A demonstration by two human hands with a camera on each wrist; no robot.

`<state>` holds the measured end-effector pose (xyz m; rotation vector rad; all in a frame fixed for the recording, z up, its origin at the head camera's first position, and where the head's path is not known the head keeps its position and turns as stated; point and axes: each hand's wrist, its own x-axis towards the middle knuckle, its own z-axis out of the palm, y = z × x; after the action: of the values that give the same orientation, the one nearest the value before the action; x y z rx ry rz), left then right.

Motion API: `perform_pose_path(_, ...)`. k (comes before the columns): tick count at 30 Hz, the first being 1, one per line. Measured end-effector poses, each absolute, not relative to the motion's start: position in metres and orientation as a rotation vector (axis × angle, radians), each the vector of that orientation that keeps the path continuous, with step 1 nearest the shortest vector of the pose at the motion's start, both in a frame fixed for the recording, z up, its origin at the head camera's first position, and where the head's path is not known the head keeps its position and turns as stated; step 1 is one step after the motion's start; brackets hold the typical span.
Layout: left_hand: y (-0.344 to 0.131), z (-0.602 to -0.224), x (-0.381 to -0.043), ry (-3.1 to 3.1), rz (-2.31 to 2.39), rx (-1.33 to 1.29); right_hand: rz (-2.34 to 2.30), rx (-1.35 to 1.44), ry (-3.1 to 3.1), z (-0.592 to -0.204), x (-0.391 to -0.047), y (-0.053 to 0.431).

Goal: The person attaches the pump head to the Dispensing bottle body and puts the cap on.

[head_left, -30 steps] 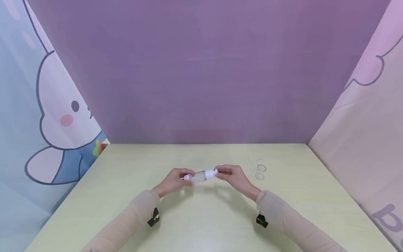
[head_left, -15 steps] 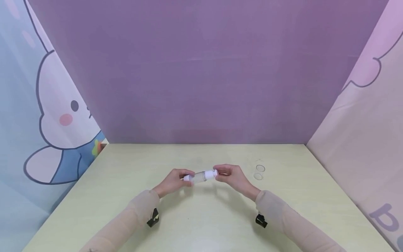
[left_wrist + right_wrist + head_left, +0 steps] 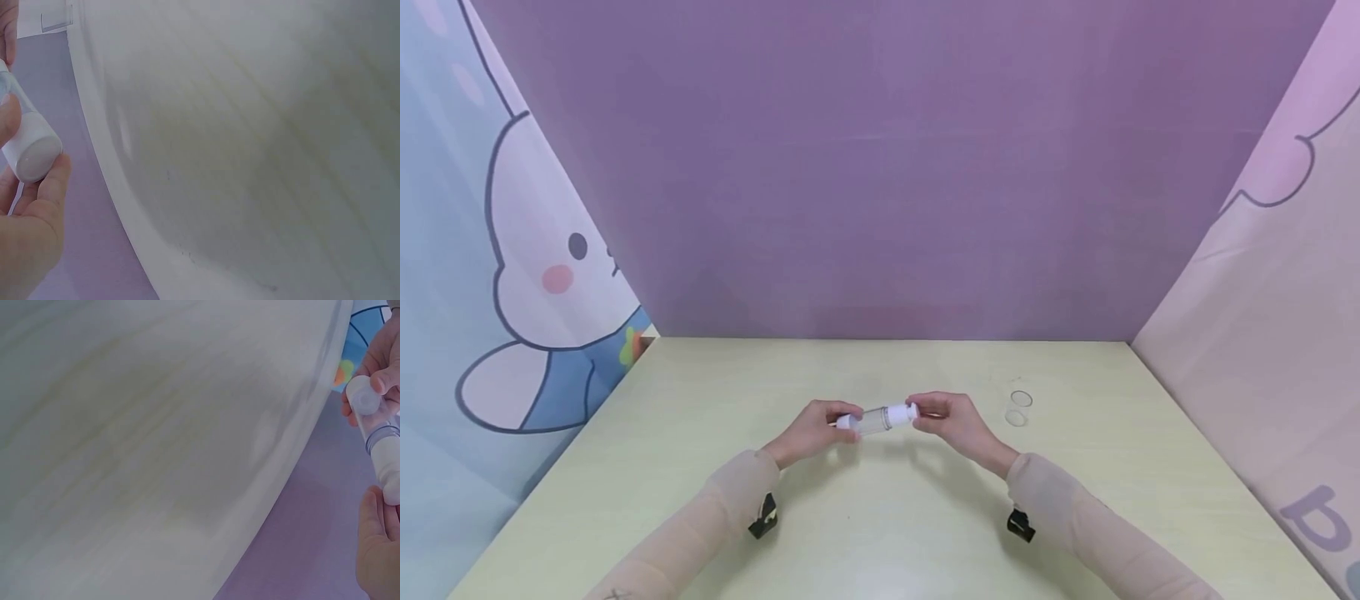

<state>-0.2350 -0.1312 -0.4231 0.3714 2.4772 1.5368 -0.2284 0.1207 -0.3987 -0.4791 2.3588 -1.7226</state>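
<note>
A small clear bottle (image 3: 872,422) with a white base and a white pump top is held sideways above the table, slightly tilted with its pump end higher. My left hand (image 3: 815,431) grips the white base, which shows between thumb and fingers in the left wrist view (image 3: 39,150). At the other end, my right hand (image 3: 961,422) pinches the white pump head (image 3: 913,412). The right wrist view shows that head (image 3: 392,490) at my right fingertips, with a ring around the clear body above the white collar.
On the pale table (image 3: 880,517) a clear round cap (image 3: 1017,417) lies to the right of my right hand. A purple panel (image 3: 880,208) rises behind the table. Printed cloths hang at the left (image 3: 445,250) and right (image 3: 1262,333).
Both hands keep their hold on the bottle and stay nearly in place. The right fingers have shifted very slightly at the pump head.
</note>
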Motion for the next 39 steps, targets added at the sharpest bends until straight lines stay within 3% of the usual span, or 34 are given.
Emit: perform_pose_path(39, -0.1313, -0.4188, -0.2329, 2.467, 1.533, 0.352, -1.681, -0.452, 2.420, -0.3987, -0.2301, 0.1212)
